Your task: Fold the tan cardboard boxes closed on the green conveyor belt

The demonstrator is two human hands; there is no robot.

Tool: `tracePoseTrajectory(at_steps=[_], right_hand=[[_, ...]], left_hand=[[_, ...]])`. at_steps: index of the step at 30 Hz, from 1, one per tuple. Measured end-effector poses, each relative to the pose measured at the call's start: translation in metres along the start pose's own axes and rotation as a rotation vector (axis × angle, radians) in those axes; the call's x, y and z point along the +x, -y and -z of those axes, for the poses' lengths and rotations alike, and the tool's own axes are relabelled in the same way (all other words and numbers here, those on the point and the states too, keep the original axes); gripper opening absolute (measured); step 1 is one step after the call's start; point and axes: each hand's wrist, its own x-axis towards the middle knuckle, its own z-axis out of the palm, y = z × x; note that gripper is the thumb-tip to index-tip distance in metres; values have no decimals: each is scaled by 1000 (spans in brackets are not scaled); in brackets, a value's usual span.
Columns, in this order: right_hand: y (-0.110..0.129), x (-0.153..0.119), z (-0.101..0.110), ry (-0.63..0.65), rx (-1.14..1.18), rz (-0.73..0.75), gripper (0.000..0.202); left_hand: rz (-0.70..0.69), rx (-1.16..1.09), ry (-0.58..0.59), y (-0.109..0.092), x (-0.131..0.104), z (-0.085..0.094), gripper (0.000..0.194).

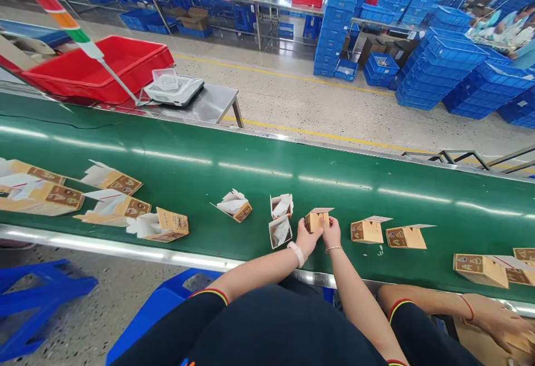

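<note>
Both my hands are closed on one small brown cardboard box (316,221), at the near half of the green conveyor belt (251,154). My left hand (308,238) grips its left and near side; my right hand (332,234) grips its right side. A flap stands out at the top of this box. Just left of my hands are two open boxes, an upper box (282,205) and a lower box (280,231), each with a white packet inside. Farther left lies another open box (234,205) with white contents. Two boxes with raised lids, a nearer one (366,230) and a farther one (406,237), sit to the right.
Several open boxes (112,204) crowd the belt's left end. More boxes (480,268) lie at the right, near a co-worker's hand (497,318). Beyond the belt are a red bin (125,65), a scale (178,90) and stacked blue crates (338,20). A blue stool (154,310) stands on my side.
</note>
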Motion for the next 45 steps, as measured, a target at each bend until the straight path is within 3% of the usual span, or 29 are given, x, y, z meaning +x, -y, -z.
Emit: tracePoseTrajectory(at_steps=[2, 4, 5, 6, 8, 10, 12, 14, 16, 18, 20, 24, 26, 29, 32, 34, 37, 41, 43, 45], right_hand=[[6, -3, 8, -62, -29, 9, 32], [15, -12, 16, -188, -89, 100, 38], [20, -19, 21, -246, -125, 194, 41], [24, -28, 25, -274, -160, 313, 40], [32, -48, 31, -176, -197, 551, 33], [38, -64, 34, 80, -180, 679, 28], [43, -74, 33, 311, -157, 731, 35], [47, -74, 29, 452, -165, 777, 46], [49, -70, 25, 533, -202, 828, 48], [50, -64, 22, 573, -256, 847, 44], [50, -61, 21, 584, -321, 829, 37], [46, -60, 21, 609, -336, 720, 16], [43, -62, 19, 543, -226, 635, 21], [36, -68, 12, 263, -94, 470, 32], [26, -75, 3, 9, -74, 256, 27], [18, -77, -1, -55, -58, 134, 32], [6, -77, 0, -22, -15, 47, 36], [7, -69, 16, -35, 8, 81, 32], [22, -57, 28, -111, -52, 218, 26], [44, -38, 39, -96, -225, 435, 24]], left_hand=[[27, 109, 325, 5, -23, 23, 51], [101, 243, 725, 4, -43, 60, 37], [110, 299, 857, 1, -51, 81, 32], [98, 344, 909, -2, -57, 103, 29], [36, 406, 815, -12, -63, 139, 27], [-108, 469, 540, -19, -62, 162, 26], [-336, 553, 290, -19, -53, 169, 31], [-580, 668, 245, -12, -42, 163, 42], [-757, 787, 341, -3, -30, 150, 45], [-841, 883, 413, 6, -22, 137, 45], [-859, 935, 410, 9, -17, 126, 44], [-814, 939, 348, 5, -7, 109, 21], [-799, 869, 307, 5, -2, 102, 14], [-767, 658, 132, 12, 6, 93, 9], [-582, 488, -4, 21, 15, 83, 30], [-433, 438, 64, 25, 21, 75, 34], [-299, 416, 173, 26, 25, 62, 30], [-281, 413, 164, 25, 19, 52, 32], [-343, 458, 132, 23, 12, 52, 49], [-455, 552, 138, 22, 4, 53, 74]])
